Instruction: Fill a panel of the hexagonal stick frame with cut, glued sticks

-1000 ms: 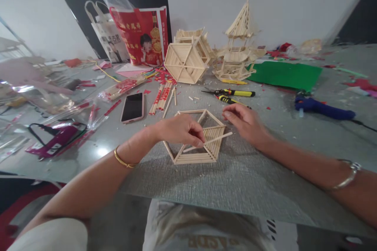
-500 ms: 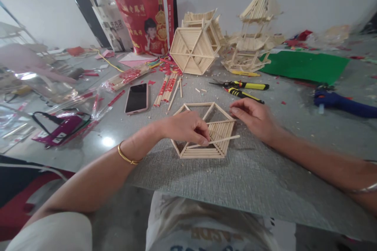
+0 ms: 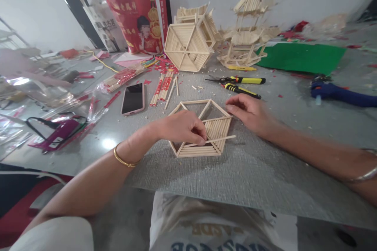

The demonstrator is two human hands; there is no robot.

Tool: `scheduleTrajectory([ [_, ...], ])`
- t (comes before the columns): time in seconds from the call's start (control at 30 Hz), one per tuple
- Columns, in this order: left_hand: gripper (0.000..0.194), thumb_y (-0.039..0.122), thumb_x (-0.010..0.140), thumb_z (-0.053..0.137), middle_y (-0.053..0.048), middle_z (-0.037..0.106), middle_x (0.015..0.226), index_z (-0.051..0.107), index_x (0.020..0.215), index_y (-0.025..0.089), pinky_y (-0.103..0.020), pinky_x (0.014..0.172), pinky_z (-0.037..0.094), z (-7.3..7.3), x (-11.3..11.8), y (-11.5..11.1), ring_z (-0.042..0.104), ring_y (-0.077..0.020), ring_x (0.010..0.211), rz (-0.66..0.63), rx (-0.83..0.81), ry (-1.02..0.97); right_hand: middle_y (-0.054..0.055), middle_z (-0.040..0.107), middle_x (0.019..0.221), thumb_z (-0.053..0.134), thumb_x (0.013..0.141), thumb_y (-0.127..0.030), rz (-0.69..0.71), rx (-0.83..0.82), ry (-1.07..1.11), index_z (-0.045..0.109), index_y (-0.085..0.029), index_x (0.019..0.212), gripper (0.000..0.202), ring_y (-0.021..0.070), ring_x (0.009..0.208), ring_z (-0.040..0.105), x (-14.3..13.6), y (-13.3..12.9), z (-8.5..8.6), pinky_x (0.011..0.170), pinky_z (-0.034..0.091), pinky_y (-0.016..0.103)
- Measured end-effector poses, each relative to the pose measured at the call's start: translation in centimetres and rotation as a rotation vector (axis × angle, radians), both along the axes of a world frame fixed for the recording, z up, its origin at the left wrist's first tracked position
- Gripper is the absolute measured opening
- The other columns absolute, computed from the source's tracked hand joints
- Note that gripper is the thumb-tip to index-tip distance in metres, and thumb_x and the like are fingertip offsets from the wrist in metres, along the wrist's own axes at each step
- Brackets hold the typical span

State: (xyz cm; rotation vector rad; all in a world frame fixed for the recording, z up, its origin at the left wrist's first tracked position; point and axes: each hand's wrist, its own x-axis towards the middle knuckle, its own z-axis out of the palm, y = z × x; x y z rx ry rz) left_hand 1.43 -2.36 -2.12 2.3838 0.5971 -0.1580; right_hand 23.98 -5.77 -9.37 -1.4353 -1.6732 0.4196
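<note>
A hexagonal frame of thin wooden sticks lies flat on the table in front of me. Its right section and front section have rows of sticks laid side by side; sections at the back show bare table. My left hand is over the frame, thumb and fingers pinched on a loose wooden stick. That stick slants across the front section, its right end poking past the frame. My right hand rests beside the frame's back right corner, fingers loosely curved, with nothing visible in them.
Yellow-black pliers lie behind the frame. A phone and red-marked stick bundles are at left back. Farther back stand a hexagonal stick model, a pointed stick tower and a red bag. A blue-handled tool lies right.
The view has shifted slightly, so everything sits a little further left. Both hands keep nearly the same places at the frame, and the stick stays pinched in my left hand.
</note>
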Motion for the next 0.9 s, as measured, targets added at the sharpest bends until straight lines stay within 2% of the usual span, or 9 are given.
scheduleTrajectory([
  [0.3,0.016,0.022,0.075,0.057,0.004,0.062,0.058,0.072,0.078,0.015,-0.017,0.056,0.035,0.10,0.09,0.06,0.050,-0.0050,0.053,-0.057,0.022,0.011,0.006,0.066,0.085,0.053,0.080,-0.037,0.005,0.006,-0.003,0.059,-0.021,0.087,0.019,0.0225,0.079,0.061,-0.07,0.10,0.17,0.073,0.049,0.041],
  [0.9,0.017,0.018,0.075,0.056,0.002,0.063,0.061,0.072,0.080,0.013,-0.015,0.053,0.035,0.39,-0.02,-0.46,0.051,-0.0050,0.055,-0.041,0.014,-0.005,0.006,0.066,0.085,0.054,0.079,-0.038,-0.004,0.000,0.004,0.059,-0.021,0.085,0.018,0.0226,0.078,0.061,-0.20,-0.02,0.26,0.074,0.050,0.042],
])
